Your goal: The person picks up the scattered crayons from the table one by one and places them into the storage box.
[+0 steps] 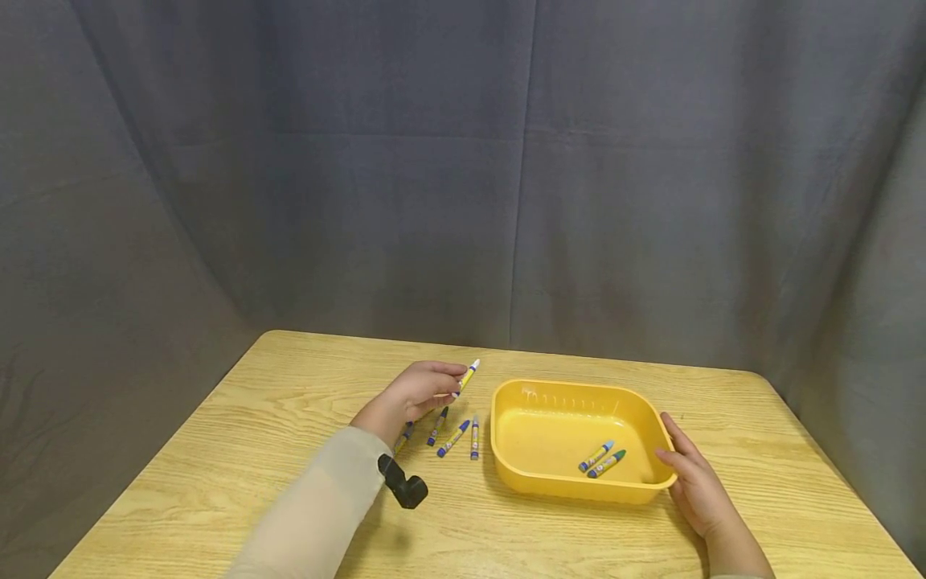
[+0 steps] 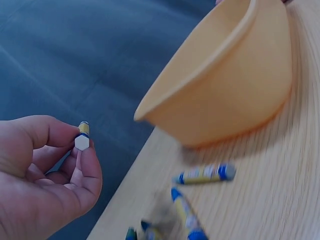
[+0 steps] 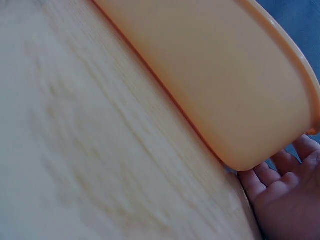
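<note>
In the head view, a white crayon [image 1: 466,378] raised over a wood-grain table [image 1: 217,450], left of a yellow plastic tub [image 1: 579,487]; pinched near its back end between thumb and fingers of the left hand [image 1: 419,388], probably to leave the pointed tip free, aimed up and away. Below that hand, lying loose on the table: a half-hidden crayon [image 1: 403,438], a dark-tipped crayon [image 1: 437,426], a blue-tipped crayon [image 1: 453,438] and a pale-tipped crayon [image 1: 474,438], nearest the tub. Inside the tub, toward its front right, a light-blue crayon [image 1: 596,456] and a green crayon [image 1: 607,464], side by side. At the tub's right end, the right hand [image 1: 690,482], thumb over the rim and fingers outside, holding it lightly, seemingly to steady it. Behind everything, a grey curtain [image 1: 405,161]. In the left wrist view, the white crayon seen nearly end-on: flat, white, six-sided end toward the camera, yellow wrapper with blue bands beyond; slim, apparently unbroken. Thumb and forefinger close together on it, other fingers curled beneath. In the right wrist view, tub base flat on the table, slightly bent fingers against its outer corner, thumb out of sight.
</note>
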{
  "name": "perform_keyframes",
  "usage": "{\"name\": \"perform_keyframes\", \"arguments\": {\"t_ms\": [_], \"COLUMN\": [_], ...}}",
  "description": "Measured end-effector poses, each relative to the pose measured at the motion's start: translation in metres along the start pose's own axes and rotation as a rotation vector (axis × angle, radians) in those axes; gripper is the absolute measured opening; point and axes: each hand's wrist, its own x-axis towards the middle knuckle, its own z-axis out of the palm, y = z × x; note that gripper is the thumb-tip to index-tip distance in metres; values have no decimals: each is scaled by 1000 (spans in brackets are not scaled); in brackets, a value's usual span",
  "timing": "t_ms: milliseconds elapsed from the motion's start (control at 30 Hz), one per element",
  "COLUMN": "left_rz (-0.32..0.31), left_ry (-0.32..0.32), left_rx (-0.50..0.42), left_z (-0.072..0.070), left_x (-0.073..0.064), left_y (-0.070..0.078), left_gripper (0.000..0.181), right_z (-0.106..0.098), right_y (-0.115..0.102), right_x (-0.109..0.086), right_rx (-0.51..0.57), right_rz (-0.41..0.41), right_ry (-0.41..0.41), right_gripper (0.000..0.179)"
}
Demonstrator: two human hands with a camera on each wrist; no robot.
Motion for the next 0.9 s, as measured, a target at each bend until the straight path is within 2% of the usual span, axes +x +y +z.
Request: {"name": "perform_keyframes", "arguments": {"t_ms": [333, 533, 767, 900], "left_rz": [22, 2, -28, -46], "left_ry": [-88, -121, -144, -143], "left_rx": [-26, -21, -22, -2], "left_z": [41, 68, 99, 115], "left_x": [5, 8, 11, 13], "left_y": [18, 24, 24, 19], "left_gripper": [42, 40, 36, 34], "right_z": [2, 3, 6, 7], "right_y": [-2, -3, -5, -6], "right_x": [0, -1, -3, -3], "right_rx": [1, -1, -7, -1], "right_rz": [17, 22, 19, 18], "right_ry": [3, 13, 11, 6], "right_gripper": [71, 72, 72, 72]}}
